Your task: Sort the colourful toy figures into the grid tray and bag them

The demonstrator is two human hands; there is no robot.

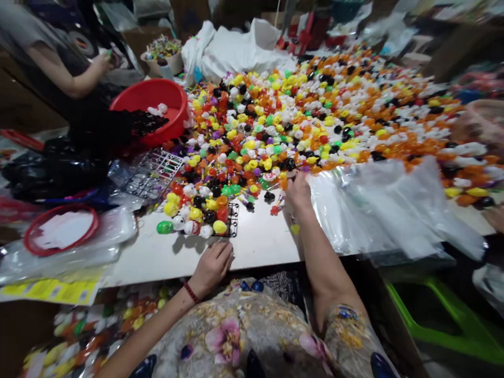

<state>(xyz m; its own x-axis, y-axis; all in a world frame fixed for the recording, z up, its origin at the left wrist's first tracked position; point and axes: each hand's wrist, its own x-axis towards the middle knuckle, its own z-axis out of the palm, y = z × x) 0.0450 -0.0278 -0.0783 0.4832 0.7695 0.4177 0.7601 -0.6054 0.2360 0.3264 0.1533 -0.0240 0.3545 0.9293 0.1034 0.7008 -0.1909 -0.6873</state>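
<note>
No word, number or brand is showing clearly enough to read. The yellow printed sheet [51, 290] at the lower left is carrying pale blocks, but they are looking too blurred for making out letters.

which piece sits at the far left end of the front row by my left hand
The green piece, the only green one there; a yellow piece ends the row at right.

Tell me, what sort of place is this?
Probably a small workshop or packing room for plastic novelties. Colorful plastic trinkets lie heaped across a white table, with clear plastic bags spread beside them and a large red basin at the heap's left.
</note>
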